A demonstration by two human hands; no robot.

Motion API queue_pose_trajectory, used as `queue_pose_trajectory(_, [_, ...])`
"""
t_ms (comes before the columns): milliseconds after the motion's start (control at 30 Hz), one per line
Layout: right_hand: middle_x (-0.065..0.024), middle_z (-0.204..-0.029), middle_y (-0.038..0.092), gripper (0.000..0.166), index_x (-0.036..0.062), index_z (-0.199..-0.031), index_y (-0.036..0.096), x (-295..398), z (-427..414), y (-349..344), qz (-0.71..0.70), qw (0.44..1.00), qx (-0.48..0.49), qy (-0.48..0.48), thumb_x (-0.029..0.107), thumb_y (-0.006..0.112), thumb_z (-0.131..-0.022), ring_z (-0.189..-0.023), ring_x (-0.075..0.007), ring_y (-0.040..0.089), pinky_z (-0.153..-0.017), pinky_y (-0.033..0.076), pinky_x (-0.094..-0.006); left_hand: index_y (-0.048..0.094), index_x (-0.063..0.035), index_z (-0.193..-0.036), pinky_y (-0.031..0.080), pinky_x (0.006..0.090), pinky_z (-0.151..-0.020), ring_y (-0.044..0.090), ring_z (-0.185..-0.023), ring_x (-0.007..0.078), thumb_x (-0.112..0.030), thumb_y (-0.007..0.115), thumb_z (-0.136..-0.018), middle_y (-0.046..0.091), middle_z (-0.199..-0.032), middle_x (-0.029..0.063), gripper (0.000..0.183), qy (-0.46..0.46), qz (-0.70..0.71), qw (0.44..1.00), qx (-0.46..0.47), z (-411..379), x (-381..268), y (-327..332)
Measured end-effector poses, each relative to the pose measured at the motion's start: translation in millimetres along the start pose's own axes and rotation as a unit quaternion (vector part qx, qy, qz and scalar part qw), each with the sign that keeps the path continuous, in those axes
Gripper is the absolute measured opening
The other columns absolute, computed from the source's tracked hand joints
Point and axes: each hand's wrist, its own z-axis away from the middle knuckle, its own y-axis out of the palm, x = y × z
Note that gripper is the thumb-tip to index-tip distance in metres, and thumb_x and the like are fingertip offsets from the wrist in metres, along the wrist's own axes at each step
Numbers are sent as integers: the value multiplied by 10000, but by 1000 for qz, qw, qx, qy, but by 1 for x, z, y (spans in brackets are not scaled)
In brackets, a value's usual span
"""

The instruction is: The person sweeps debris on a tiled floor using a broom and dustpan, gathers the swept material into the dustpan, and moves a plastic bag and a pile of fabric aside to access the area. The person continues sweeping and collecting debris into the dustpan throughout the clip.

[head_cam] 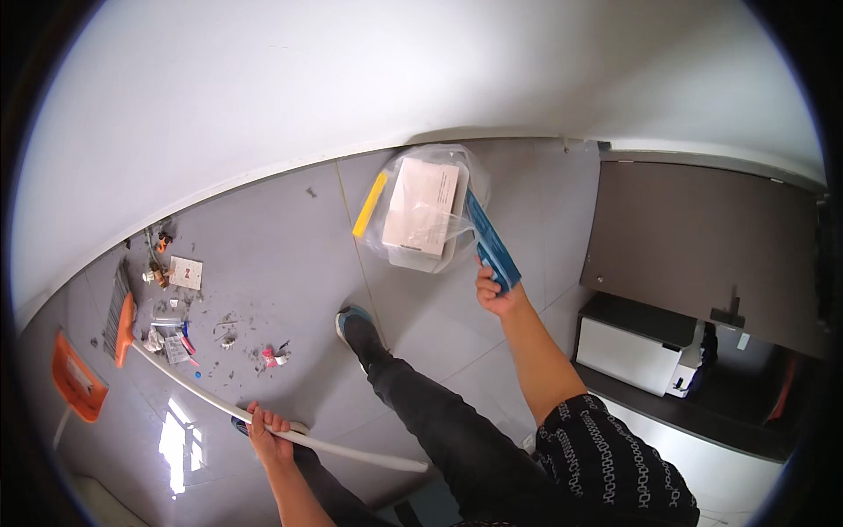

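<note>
My left hand [269, 431] grips the white handle of a broom [125, 326], whose orange head with grey bristles rests on the floor near the wall. My right hand [495, 290] holds a flat blue box [490, 240], its far end at the rim of a bin lined with a clear plastic bag [431, 263]. A pale pink box [421, 204] lies in the bin, and a yellow strip [370, 204] shows at its left side. Scattered litter, with a square card [186, 273], a pink wrapper [270, 357] and dark debris, lies to the right of the broom head.
An orange dustpan [79, 379] stands at the far left. The white wall [369, 79] runs behind the bin. On the right are a brown door panel [691, 230] and a dark shelf with a white-fronted box [629, 352]. My feet are on the grey tiles between bin and litter.
</note>
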Motion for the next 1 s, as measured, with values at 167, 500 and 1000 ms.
queue_pose_trajectory(167, [-10, -650, 539, 218, 47, -919, 532, 19, -66, 0, -28, 996, -62, -54, 202, 416, -817, -424, -80, 380, -383, 269, -222, 465, -134, -955, 286, 224, -382, 295, -451, 83, -116, 472, -842, 316, -583, -20, 115, 14, -9, 1000, -26, -4, 5, -5])
queue_pose_trajectory(500, [-66, -734, 571, 237, 37, -891, 538, 48, -183, -14, 274, 876, -166, -361, 209, 379, -858, -722, -228, 571, -636, 482, -347, 471, -140, -969, 295, 213, -385, 316, -450, 70, -137, 496, -822, 340, -585, -21, 149, 3, 9, 1000, -1, 1, 1, -6])
queue_pose_trajectory(1000, [-150, -1054, 530, 652, 9, -1255, 323, -296, 76, 77, 808, 548, 191, 107, 129, 653, -706, -795, -183, 570, -691, 459, -278, 410, -19, -1059, 428, 297, -743, 554, -779, 174, -138, 479, -829, 549, -772, 72, 268, 27, -113, 992, 50, 12, -6, 8])
